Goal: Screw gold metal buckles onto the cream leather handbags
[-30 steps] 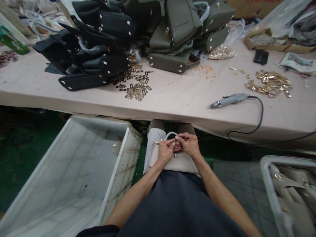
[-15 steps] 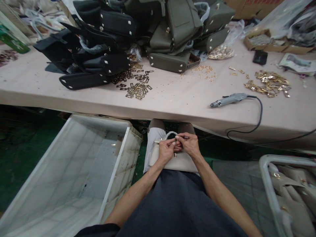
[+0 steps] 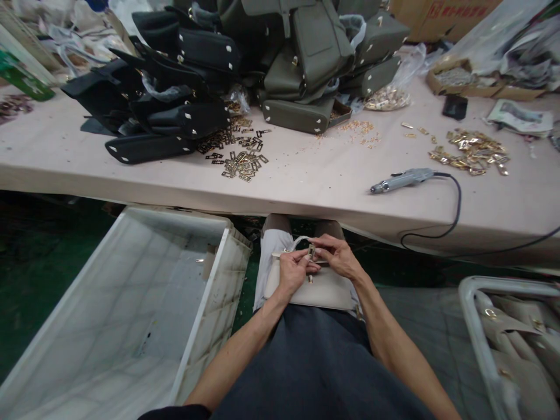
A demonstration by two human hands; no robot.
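**Desk:** As you look down over the lap, what do the hands have?

**Operator:** I see the left hand (image 3: 292, 269) and the right hand (image 3: 339, 259) meeting, fingers curled in, both pinching a small brass-coloured metal clasp (image 3: 311, 252).

**Desk:** And the bag?

**Operator:** The cream leather handbag (image 3: 326, 290) lies across the thighs, just below the pale pink worktop (image 3: 306, 181).

**Desk:** What is on the worktop?

**Operator:** I see a grey corded electric screwdriver (image 3: 400, 179) near the front edge. Black leather bags (image 3: 166, 116) and olive-green leather bags (image 3: 306, 64) are heaped at the back, with loose gold metal fittings (image 3: 472, 150) to the right. A white plastic crate (image 3: 210, 303) stands on the green floor (image 3: 39, 268) to the left.
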